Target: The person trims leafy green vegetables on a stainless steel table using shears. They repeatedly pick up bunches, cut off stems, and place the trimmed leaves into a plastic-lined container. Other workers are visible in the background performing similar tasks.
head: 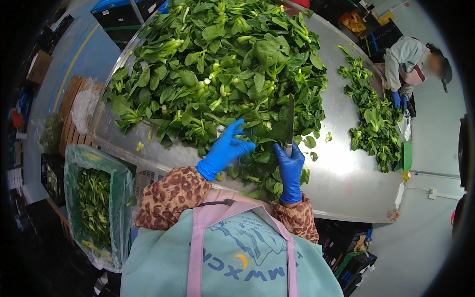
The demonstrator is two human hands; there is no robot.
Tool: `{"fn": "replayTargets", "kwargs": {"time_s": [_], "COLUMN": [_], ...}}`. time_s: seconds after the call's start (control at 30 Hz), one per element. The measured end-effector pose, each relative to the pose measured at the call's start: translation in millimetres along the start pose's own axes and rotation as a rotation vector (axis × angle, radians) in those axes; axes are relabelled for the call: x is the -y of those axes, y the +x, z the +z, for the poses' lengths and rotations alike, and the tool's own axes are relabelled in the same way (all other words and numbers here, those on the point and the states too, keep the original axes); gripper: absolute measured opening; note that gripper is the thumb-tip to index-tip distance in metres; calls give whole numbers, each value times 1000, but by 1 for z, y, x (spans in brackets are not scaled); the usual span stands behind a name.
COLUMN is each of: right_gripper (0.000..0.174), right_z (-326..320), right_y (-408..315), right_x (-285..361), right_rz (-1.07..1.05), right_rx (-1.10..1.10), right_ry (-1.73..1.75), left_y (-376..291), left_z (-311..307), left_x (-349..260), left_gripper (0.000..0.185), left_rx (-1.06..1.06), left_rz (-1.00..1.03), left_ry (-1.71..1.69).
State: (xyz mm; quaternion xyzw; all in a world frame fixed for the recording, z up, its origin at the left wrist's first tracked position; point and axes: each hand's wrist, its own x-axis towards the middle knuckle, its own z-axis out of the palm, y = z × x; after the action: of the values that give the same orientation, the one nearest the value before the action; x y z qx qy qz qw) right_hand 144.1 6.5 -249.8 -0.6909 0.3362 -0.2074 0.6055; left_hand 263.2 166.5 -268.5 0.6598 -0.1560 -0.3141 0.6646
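My left hand [228, 150], in a blue glove, hovers over the near edge of a large heap of leafy green bok choy [222, 81] with its fingers apart and nothing between them. In my right hand [290, 167], also gloved in blue, is a knife [290, 118], its blade pointing away from me over the leaves. Loose greens lie between and below both hands. The heap rests on a stainless steel table [341, 182], and small leaf scraps [328, 137] lie to the right of the knife.
At the left stands a green crate lined with clear plastic [68, 185], holding greens. A co-worker [406, 63] in blue gloves bends over a smaller row of greens [374, 118] at the table's right side. Wooden pallet slats [72, 111] and a plastic bag [85, 105] lie left of the table.
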Motion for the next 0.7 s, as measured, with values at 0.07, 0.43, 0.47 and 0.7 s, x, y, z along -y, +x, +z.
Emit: {"fn": "replayTargets", "kwargs": {"time_s": [0.07, 0.43, 0.47, 0.7], "right_gripper": [15, 16, 16, 22], "right_z": [3, -4, -3, -8], "right_y": [-2, -3, -5, -13], "right_x": [1, 7, 9, -4], "right_rz": [-2, 184, 180, 137], "right_rx": [-31, -119, -130, 29], "right_ry": [0, 327, 363, 259], "left_y": [-4, 5, 4, -3], "left_z": [11, -3, 0, 11], "left_x": [-4, 2, 2, -4], "left_gripper": [61, 50, 51, 52], "left_rx": [46, 60, 97, 358], "left_rz": [-43, -327, -400, -332], "left_ry": [88, -613, -695, -904]}}
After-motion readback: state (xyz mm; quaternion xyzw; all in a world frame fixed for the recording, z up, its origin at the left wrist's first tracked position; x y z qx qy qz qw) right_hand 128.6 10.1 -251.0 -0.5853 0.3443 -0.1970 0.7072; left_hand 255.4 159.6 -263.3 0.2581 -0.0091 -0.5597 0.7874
